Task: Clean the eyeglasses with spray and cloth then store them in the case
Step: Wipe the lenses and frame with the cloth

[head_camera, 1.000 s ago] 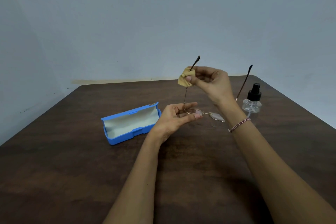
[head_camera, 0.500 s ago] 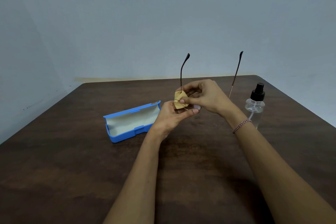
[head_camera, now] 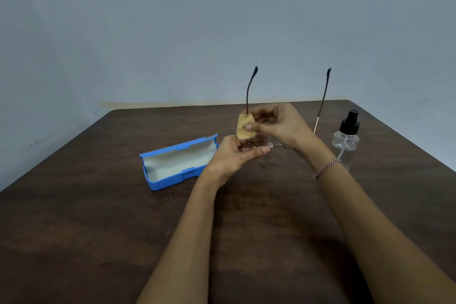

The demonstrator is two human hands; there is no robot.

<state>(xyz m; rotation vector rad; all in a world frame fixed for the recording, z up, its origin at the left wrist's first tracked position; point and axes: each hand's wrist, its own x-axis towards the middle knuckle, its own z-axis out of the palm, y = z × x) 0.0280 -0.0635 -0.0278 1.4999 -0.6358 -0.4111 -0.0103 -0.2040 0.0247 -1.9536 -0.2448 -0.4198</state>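
My left hand (head_camera: 235, 155) holds thin-framed eyeglasses (head_camera: 251, 86) by the front, lenses down, so both dark temple arms stick straight up. My right hand (head_camera: 278, 123) pinches a folded yellow cloth (head_camera: 244, 127) around the base of the left temple arm, just above my left hand. The lenses are mostly hidden behind my fingers. An open blue case (head_camera: 177, 163) with pale lining lies on the table left of my hands. A clear spray bottle (head_camera: 346, 138) with a black pump stands to the right, behind my right wrist.
Everything rests on a dark brown wooden table (head_camera: 98, 229) set against a plain grey-blue wall. The table's far edge runs just behind my hands, and its right corner lies beyond the bottle. A beaded bracelet sits on my right wrist.
The cloth in my right hand slid down the left temple arm from near its tip to its base. The glasses turned so both arms now point straight up.
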